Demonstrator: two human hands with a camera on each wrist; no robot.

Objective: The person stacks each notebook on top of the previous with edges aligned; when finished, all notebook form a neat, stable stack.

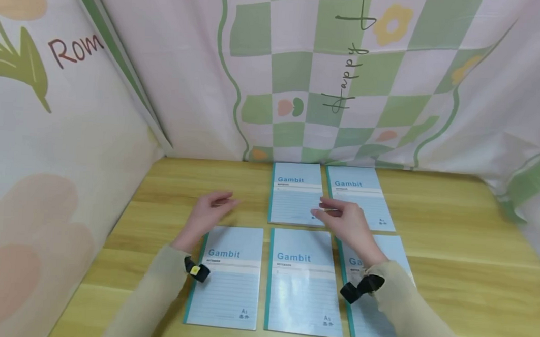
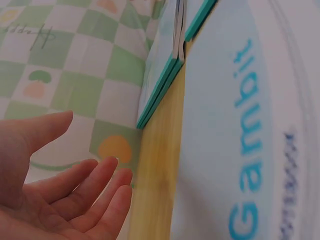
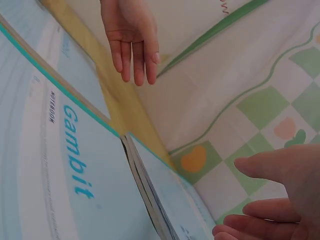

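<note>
Five light blue notebooks lie flat on the wooden tabletop (image 1: 454,239), in two rows: in the front row there are the left notebook (image 1: 231,293), the middle notebook (image 1: 300,292) and the right notebook (image 1: 367,321), and behind them the back left notebook (image 1: 293,205) and the back right notebook (image 1: 358,179). The left hand (image 1: 207,213) is above the tabletop, near the top edge of the front left notebook, with its fingers relaxed and its grasp free. The right hand (image 1: 347,221) is also with loose fingers and a free grasp, the thumb apart from the fingers; in the head view it overlaps both back notebooks, but whether its fingertips touch the back left one, I cannot tell. In the left wrist view, a back notebook shows two spines, one upon the other. Behind the tabletop hangs a green and white checked cloth (image 1: 291,70)
</note>
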